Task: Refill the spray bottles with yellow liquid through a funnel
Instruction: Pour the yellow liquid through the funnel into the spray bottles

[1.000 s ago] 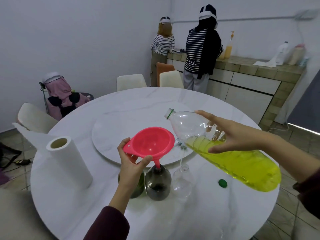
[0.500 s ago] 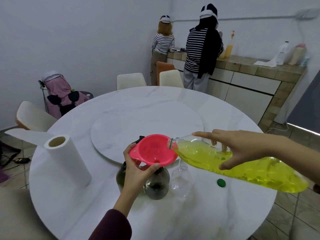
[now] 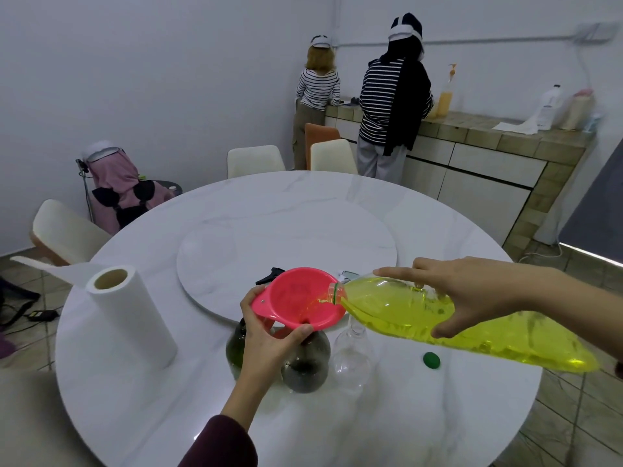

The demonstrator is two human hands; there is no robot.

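My left hand [image 3: 266,338] grips the rim of a pink funnel [image 3: 296,298] whose spout sits in a dark smoky round bottle [image 3: 308,365]. My right hand [image 3: 472,291] holds a large clear plastic bottle of yellow liquid [image 3: 455,325], tipped with its mouth over the funnel's right rim. Yellow liquid runs into the funnel. A green-tinted bottle [image 3: 235,347] stands partly hidden behind my left hand. A clear empty bottle [image 3: 352,360] stands to the right of the dark one.
A green cap [image 3: 431,360] lies on the round white table [image 3: 371,433]. A paper towel roll [image 3: 131,315] stands at the left. Black spray heads [image 3: 269,274] lie on the turntable [image 3: 286,237]. Chairs ring the table; two people stand at the far counter [image 3: 505,136].
The big bottle has tipped further and its mouth now rests over the funnel; liquid has started flowing in. My left hand keeps the funnel steady on the dark bottle.
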